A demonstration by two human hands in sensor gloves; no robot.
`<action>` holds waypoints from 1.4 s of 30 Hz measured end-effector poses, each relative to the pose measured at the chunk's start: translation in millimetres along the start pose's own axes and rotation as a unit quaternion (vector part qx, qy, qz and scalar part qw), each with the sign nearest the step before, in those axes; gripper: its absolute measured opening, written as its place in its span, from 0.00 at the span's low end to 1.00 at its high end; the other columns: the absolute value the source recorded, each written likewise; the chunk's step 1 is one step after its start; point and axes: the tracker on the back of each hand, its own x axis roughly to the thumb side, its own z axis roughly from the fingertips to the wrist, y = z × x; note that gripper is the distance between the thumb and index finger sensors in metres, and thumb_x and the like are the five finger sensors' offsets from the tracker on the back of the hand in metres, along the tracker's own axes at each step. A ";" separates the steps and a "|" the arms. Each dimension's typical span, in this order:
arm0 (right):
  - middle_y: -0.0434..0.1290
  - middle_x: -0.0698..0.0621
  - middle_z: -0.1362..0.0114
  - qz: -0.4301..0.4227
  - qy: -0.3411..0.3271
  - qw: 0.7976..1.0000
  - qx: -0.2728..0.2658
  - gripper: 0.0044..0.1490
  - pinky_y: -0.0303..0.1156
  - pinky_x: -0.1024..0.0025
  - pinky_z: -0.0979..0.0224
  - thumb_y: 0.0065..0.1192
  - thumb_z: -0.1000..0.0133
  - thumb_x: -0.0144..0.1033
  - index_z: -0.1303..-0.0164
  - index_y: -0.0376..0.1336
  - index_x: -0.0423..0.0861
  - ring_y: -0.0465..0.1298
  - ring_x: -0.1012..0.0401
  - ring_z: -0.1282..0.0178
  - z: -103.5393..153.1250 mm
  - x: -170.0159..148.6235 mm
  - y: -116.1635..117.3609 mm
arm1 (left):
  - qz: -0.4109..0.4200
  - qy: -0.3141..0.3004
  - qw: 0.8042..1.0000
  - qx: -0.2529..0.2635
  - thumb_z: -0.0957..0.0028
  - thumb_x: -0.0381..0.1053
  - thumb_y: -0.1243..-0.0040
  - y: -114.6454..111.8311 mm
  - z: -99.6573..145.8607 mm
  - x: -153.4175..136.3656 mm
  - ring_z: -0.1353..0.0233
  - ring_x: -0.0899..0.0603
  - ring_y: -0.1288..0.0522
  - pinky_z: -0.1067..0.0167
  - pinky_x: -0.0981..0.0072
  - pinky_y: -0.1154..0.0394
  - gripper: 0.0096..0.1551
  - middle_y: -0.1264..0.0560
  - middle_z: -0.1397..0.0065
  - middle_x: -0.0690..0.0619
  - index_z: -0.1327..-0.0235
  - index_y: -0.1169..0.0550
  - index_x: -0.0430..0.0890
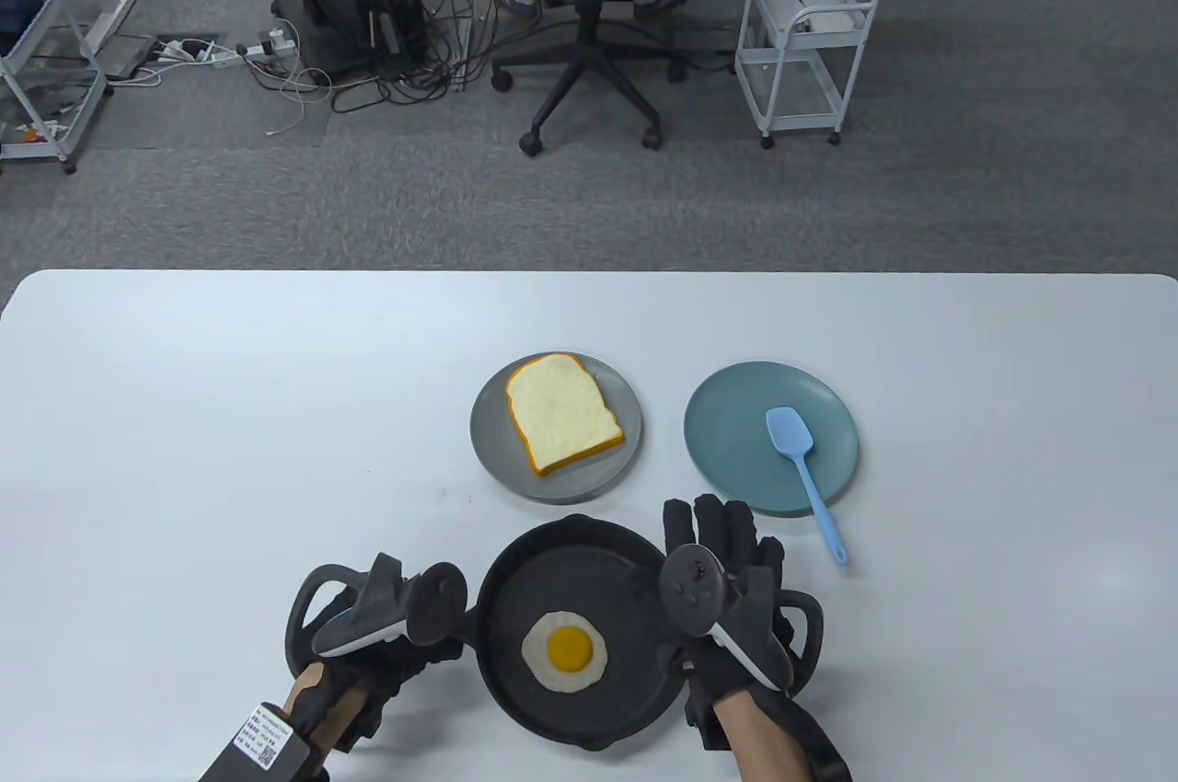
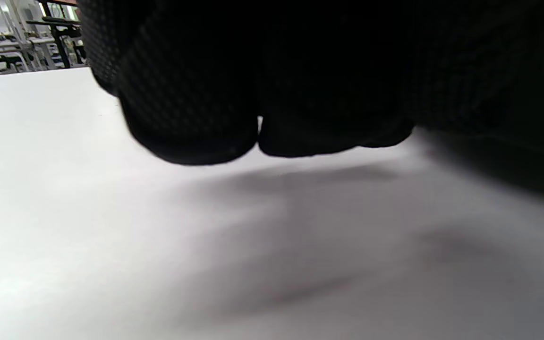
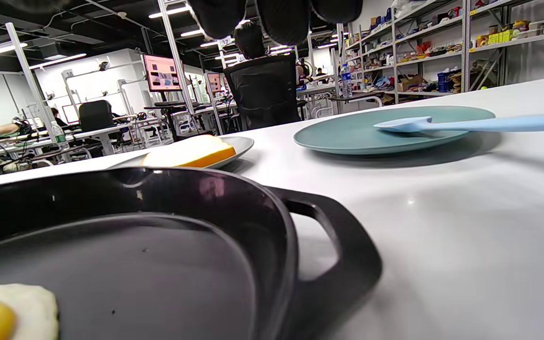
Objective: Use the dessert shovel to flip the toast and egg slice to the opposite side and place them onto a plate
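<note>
Far-right of right hand: dessert shovel on blue plate, handle nearest; fingers straight, empty. Left hand farther, seemingly curled.

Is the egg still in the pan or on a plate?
In the pan: the egg lies yolk-up on the black pan's floor; neither plate holds it.

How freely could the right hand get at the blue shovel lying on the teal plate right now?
Probably freely. The right hand hovers open over the pan's right edge, holding nothing, and the blue shovel's handle juts off the teal plate toward it, with only bare table between them.
</note>
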 end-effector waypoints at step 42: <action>0.52 0.42 0.07 0.003 0.018 1.000 0.024 0.56 0.47 0.31 0.20 0.49 0.52 0.71 0.16 0.50 0.50 0.49 0.41 0.10 -1.4 -1.6 4.8 | 0.168 0.068 0.980 0.080 0.63 0.79 0.62 8.0 18.4 -70.3 0.13 0.27 0.57 0.23 0.28 0.57 0.57 0.53 0.10 0.45 0.18 0.52 0.58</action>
